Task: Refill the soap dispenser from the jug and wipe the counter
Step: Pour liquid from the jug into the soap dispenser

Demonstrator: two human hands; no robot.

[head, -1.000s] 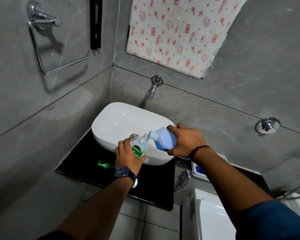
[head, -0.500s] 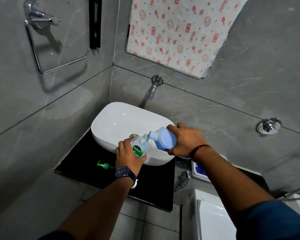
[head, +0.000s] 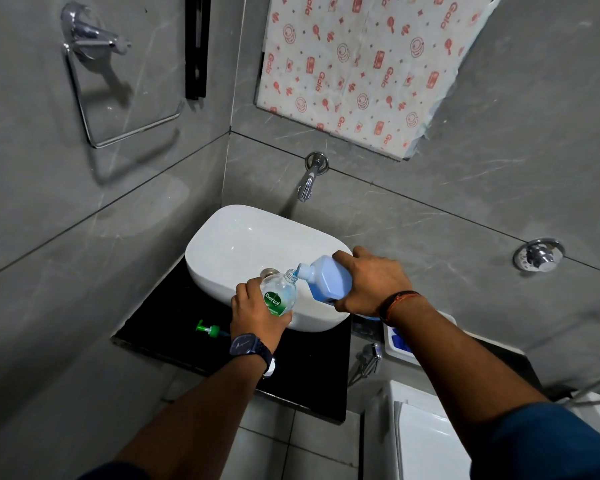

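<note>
My left hand (head: pixel 255 315) grips a clear soap dispenser bottle (head: pixel 280 295) with a green Dettol label, held tilted over the front of the white basin (head: pixel 243 244). Its pump is off. My right hand (head: pixel 373 282) holds a blue jug (head: pixel 326 278) tipped to the left, its white spout touching the bottle's open neck. Blue liquid shows at the neck. The green pump head (head: pixel 208 330) lies on the black counter (head: pixel 174 323), left of my left wrist.
A wall tap (head: pixel 309 181) juts over the basin. A chrome towel ring (head: pixel 118 95) hangs on the left wall. At the right are a white tray with something blue (head: pixel 399 341), a wall valve (head: pixel 537 254) and a white toilet tank (head: pixel 426 434).
Both hands, the bottle and the jug keep almost the same pose. The jug stays tipped into the bottle's neck.
</note>
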